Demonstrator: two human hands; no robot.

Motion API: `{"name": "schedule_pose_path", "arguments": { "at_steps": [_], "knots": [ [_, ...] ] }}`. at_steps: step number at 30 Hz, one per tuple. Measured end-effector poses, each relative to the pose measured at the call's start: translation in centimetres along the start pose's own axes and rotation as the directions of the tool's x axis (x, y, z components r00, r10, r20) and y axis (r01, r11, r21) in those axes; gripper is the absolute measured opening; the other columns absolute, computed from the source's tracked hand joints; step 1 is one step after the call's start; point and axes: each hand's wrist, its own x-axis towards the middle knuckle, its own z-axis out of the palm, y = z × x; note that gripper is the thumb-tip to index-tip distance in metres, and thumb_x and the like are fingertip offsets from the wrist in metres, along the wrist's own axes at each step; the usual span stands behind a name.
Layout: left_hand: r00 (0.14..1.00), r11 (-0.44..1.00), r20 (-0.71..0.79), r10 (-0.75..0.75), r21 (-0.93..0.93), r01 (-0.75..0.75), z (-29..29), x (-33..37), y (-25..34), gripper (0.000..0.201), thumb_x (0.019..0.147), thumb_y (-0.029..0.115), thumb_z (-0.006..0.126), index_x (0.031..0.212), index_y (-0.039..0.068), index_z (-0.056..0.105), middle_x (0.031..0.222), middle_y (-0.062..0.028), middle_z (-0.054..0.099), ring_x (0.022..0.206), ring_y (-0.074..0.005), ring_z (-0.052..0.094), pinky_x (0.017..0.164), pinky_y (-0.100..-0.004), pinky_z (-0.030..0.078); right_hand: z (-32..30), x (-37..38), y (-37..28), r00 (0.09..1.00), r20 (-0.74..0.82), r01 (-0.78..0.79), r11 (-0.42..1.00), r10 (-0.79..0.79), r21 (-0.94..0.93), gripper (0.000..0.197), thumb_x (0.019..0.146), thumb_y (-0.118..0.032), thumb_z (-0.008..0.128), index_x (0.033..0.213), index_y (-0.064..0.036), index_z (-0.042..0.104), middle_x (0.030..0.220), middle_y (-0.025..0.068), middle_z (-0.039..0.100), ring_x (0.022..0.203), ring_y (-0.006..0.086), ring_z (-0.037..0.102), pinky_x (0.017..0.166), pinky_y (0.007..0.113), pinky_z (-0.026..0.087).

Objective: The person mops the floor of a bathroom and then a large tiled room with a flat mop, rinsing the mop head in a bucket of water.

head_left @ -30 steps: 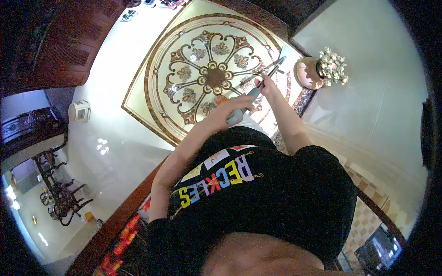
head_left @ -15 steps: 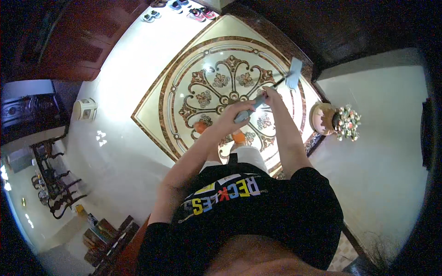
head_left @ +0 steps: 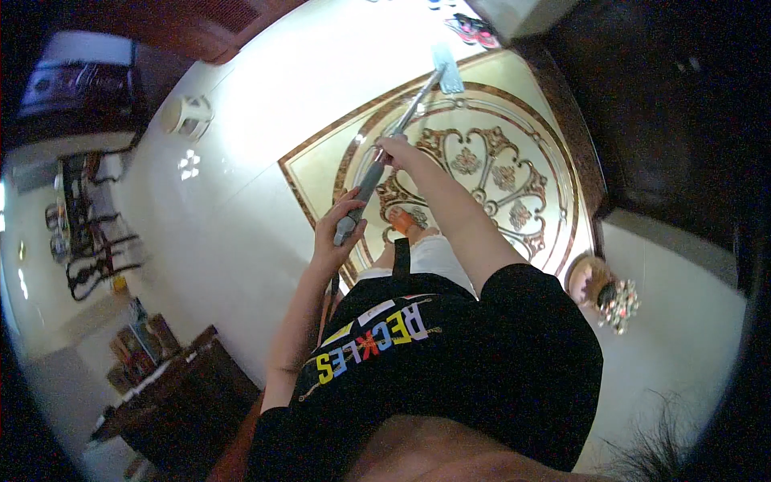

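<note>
Both hands are closed around the grey handle of a flat mop (head_left: 370,181). My left hand (head_left: 333,230) wraps the grip near its lower end, close to my body. Further up the pole, my right hand (head_left: 394,152) grips just above the thick grey section. From there the silver pole slants away to the upper right. Its light blue mop head (head_left: 448,72) lies on the floor across the brown border of a patterned round floor inlay (head_left: 466,162), near bright glare.
Shoes (head_left: 474,32) lie beyond the mop head. A potted flower plant (head_left: 588,277) stands to the right, by a dark wooden panel (head_left: 666,120). On the left are a white lantern-like box (head_left: 188,117), dark carved chairs (head_left: 76,217) and a dark wooden cabinet (head_left: 185,402).
The mop head has swung from the right side of the inlay to its far left border. Both hands have moved left with the handle, and the view has turned.
</note>
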Motion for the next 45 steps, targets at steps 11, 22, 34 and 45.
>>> {"name": "schedule_pose_path", "arguments": {
  "at_steps": [11,22,34,45],
  "knots": [
    [0.723,0.927,-0.619,-0.306,-0.021,0.375,-13.9,-11.6,0.3,0.018,0.074,-0.001,0.057,0.091,-0.003,0.054,0.113,-0.0233,0.050,0.091,-0.0226,0.056,0.079,-0.0302,0.042,31.4,-6.1,8.6,0.629,0.496,-0.177,0.731,0.599,-0.659,0.029,0.079,-0.005,0.045,0.100,0.0047,0.028,0.079,0.0181,0.050,0.060,0.0269,0.059,0.051,0.039,0.053],
    [0.573,0.749,-0.633,-0.521,-0.016,0.663,-27.8,-7.8,4.1,0.028,0.073,0.006,0.054,0.100,0.001,0.054,0.123,-0.0209,0.043,0.108,-0.0278,0.048,0.090,-0.0343,0.036,43.7,-8.9,3.4,0.430,0.497,-0.584,0.653,0.753,-0.483,0.015,0.077,0.000,0.050,0.087,0.0082,0.042,0.081,0.0197,0.049,0.068,0.0322,0.055,0.059,0.047,0.048],
    [0.841,0.966,-0.477,-0.254,-0.164,0.199,-42.0,-1.5,-5.9,0.020,0.067,-0.002,0.060,0.086,0.003,0.059,0.108,-0.0106,0.057,0.093,-0.0242,0.058,0.081,-0.0315,0.045,47.0,0.6,-6.2,0.794,0.319,-0.457,0.854,0.518,-0.248,0.024,0.084,-0.006,0.040,0.102,0.0100,0.037,0.098,0.0226,0.045,0.094,0.0333,0.049,0.084,0.045,0.043],
    [0.869,0.891,-0.326,-0.372,-0.388,0.236,-53.8,-10.1,-16.6,0.026,0.067,-0.001,0.060,0.093,0.003,0.058,0.106,-0.0072,0.058,0.100,-0.0197,0.052,0.084,-0.0304,0.041,60.9,-1.2,0.9,0.803,0.149,-0.420,0.726,0.577,-0.544,0.029,0.086,-0.013,0.032,0.105,0.0084,0.038,0.102,0.0210,0.046,0.099,0.0304,0.048,0.087,0.038,0.043]
  ]
}}
